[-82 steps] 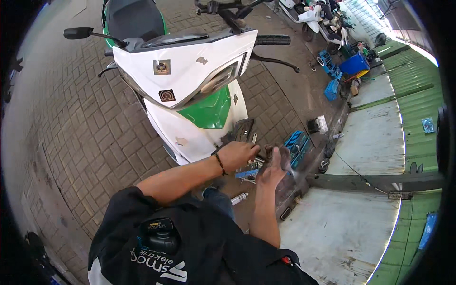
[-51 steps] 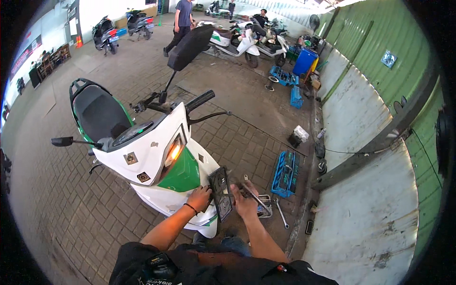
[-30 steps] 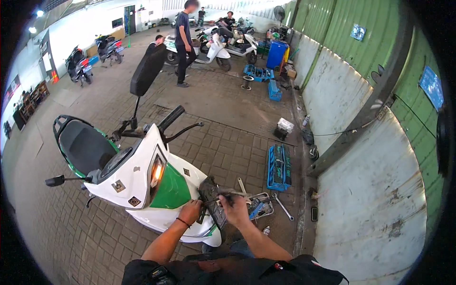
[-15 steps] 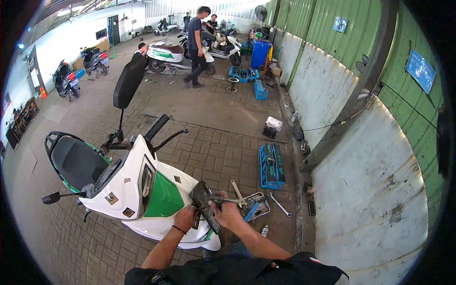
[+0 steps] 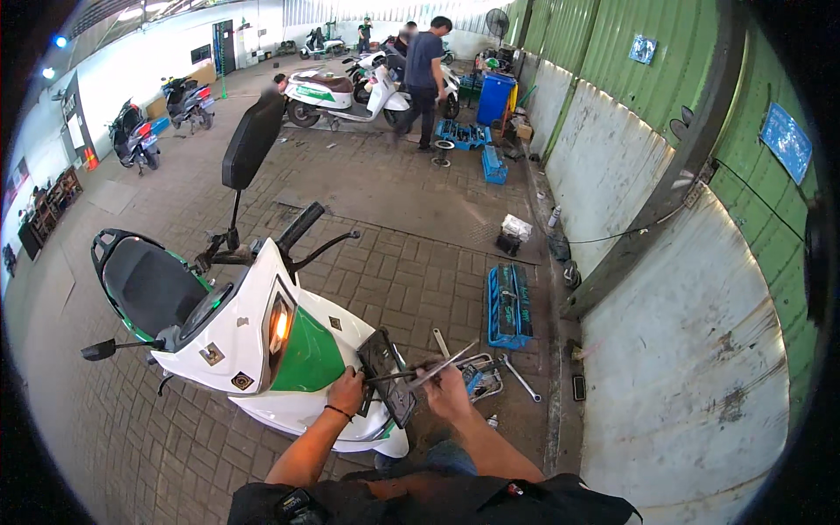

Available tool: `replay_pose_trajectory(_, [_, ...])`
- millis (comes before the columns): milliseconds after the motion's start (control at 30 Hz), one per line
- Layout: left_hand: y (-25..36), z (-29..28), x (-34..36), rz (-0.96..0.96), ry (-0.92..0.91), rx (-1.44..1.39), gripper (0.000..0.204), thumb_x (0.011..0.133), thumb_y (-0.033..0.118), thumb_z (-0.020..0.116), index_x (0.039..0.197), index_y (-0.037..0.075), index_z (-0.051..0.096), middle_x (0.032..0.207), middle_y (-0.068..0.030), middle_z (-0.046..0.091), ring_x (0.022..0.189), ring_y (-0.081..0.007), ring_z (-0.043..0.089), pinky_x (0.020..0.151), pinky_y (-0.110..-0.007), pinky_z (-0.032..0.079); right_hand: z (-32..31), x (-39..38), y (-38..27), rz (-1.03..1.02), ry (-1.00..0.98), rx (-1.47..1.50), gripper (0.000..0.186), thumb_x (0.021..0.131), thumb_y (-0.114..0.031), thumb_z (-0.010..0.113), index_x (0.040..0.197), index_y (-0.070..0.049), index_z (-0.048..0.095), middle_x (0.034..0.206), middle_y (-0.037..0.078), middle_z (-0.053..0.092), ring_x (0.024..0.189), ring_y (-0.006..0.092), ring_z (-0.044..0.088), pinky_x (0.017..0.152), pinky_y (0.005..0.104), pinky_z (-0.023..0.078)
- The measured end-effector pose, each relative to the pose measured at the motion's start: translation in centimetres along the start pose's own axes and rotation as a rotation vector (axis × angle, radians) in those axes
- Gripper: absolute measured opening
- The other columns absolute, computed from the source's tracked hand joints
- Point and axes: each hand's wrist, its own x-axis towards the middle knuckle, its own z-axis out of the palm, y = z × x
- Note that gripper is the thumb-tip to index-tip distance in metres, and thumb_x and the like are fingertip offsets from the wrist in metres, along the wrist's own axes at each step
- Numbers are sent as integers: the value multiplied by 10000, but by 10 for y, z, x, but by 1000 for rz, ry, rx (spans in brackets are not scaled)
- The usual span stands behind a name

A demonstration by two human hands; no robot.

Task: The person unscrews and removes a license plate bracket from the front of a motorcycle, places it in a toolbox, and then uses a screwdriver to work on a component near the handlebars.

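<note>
A white-and-green scooter (image 5: 219,341) stands before me, its front lamp (image 5: 280,324) glowing orange. My left hand (image 5: 348,394) is closed at the left edge of a black plate (image 5: 394,398) on its front; what its fingers hold is hidden. My right hand (image 5: 448,394) grips a long flat metal tool (image 5: 451,357), tilted up to the right. A thin dark rod (image 5: 391,377) runs between my hands across the plate. Below right, wrenches (image 5: 525,381) and a tool tray (image 5: 486,385) lie on the ground.
Blue toolboxes (image 5: 507,306) (image 5: 494,166) and a boxy object (image 5: 514,229) lie along the corrugated wall (image 5: 674,332) on my right. Behind are parked scooters (image 5: 332,96), a walking person (image 5: 424,79), others working, and a blue bin (image 5: 494,101).
My right hand has shifted right from the plate with the tool raised. The lamp, dark half a second ago, glows again. The walking person has moved rightward past the parked scooters.
</note>
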Motion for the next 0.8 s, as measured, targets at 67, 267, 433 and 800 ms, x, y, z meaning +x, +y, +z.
replay_pose_trajectory(67, [4, 0, -2, -66, -12, -19, 191, 812, 147, 606, 965, 35, 587, 985, -172, 519, 910, -362, 592, 751, -461, 507, -1, -6, 19, 68, 53, 360, 121, 893, -44, 593, 996, 17, 574, 837, 89, 622, 750, 162, 594, 681, 283, 481])
replay_pose_trajectory(267, [-7, 27, -6, -111, 140, 0, 210, 812, 158, 609, 969, 20, 589, 1010, -189, 528, 871, -379, 604, 736, -479, 506, -12, -17, 57, 93, 80, 271, 155, 916, -140, 604, 969, 4, 583, 852, 75, 586, 805, 148, 562, 723, 272, 448])
replay_pose_trajectory(433, [21, 25, -5, -309, 170, -29, 261, 786, 200, 663, 954, 16, 587, 1018, -202, 536, 890, -395, 590, 751, -479, 495, -50, -3, 51, 81, 141, 190, 175, 933, -167, 589, 967, 5, 587, 857, 70, 602, 804, 157, 540, 729, 301, 439])
replay_pose_trajectory(800, [39, 57, -5, -747, 625, -184, 189, 754, 129, 690, 849, -3, 594, 1002, -208, 540, 872, -421, 559, 765, -489, 467, -117, 66, 85, 69, 27, 81, 251, 939, -220, 562, 945, 26, 608, 833, 112, 634, 779, 215, 562, 723, 367, 440])
